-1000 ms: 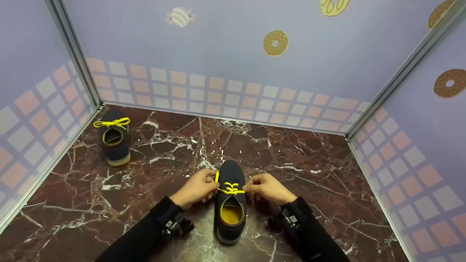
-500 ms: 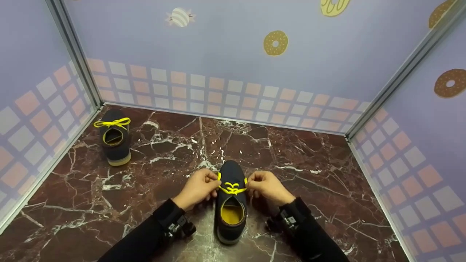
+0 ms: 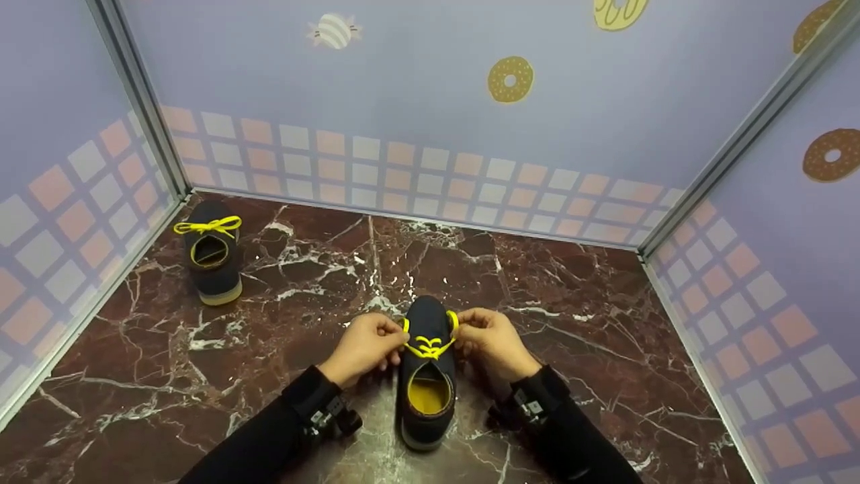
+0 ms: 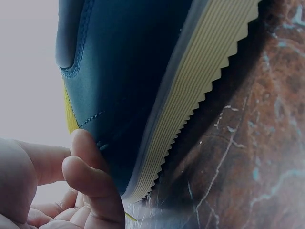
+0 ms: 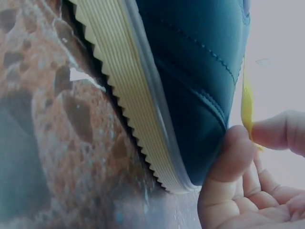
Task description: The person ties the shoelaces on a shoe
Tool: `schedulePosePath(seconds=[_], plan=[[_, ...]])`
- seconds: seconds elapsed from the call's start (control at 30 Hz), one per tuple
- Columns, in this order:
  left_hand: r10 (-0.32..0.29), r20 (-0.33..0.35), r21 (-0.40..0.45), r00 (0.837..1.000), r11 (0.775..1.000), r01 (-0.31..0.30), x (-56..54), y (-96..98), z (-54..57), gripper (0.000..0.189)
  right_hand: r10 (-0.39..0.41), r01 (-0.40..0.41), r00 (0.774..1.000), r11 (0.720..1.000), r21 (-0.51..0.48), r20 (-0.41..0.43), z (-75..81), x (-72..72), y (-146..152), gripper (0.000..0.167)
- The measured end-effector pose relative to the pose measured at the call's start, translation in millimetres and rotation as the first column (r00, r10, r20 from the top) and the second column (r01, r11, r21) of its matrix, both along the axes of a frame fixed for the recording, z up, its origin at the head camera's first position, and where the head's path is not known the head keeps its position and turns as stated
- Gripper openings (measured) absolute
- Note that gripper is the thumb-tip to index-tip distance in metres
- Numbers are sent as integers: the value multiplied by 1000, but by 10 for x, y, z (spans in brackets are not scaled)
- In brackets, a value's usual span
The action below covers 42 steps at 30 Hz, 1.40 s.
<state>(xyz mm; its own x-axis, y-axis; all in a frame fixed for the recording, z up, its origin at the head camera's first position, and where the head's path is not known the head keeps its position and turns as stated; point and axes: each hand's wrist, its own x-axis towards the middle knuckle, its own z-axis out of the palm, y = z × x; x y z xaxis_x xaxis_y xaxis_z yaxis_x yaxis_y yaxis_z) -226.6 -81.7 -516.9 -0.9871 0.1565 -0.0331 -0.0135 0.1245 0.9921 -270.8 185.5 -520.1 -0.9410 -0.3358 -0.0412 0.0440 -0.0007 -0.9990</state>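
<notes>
Left hand [image 3: 364, 346] and right hand [image 3: 498, 344] pinched yellow lace [image 5: 246, 102] in their grip, dark shoe [image 3: 428, 403] stood between, bow-tied shoe [image 3: 218, 273] sat apart

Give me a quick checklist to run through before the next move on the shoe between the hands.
1. Left hand pinching the yellow lace: ok.
2. Right hand pinching the lace too: ok.
3. Near shoe upright, sole on the floor: ok.
4. Finished bow on that shoe: not ok, none shows.
5. Lace pulled tight enough: cannot tell.
6. Far shoe tied in a bow: ok.
</notes>
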Motion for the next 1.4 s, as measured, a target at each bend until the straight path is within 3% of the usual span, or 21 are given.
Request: schedulePosePath(seconds=[0.3, 0.53, 0.63, 0.77, 0.93, 1.17, 1.4], plan=[[-17, 0, 14, 1000, 1000, 17, -10, 6, -8, 9, -39, 39, 999, 999, -19, 7, 34, -52, 4, 11], [-9, 7, 38, 1000, 999, 9, -6, 4, -9, 10, -36, 35, 999, 998, -57, -4, 72, -100, 5, 25], [-5, 10, 39, 1000, 999, 5, 0, 7, -12, 9, -41, 40, 999, 998, -39, -20, 91, -123, -14, 21], [0, 18, 39, 1000, 999, 0, 2, 17, -10, 10, -33, 36, 997, 999, 27, -74, 137, -169, -71, 12], [4, 28, 35, 1000, 999, -5, 2, 25, 5, 10, 35, -8, 987, 986, 167, -160, 234, -258, -175, 14], [-4, 24, 41, 1000, 999, 3, -13, 25, 2, 11, 158, -80, 966, 935, 346, -203, 430, -348, -308, 10], [-14, 12, 38, 1000, 999, 14, -18, 22, -21, 10, 244, -129, 946, 888, 442, -215, 506, -395, -401, 9]])
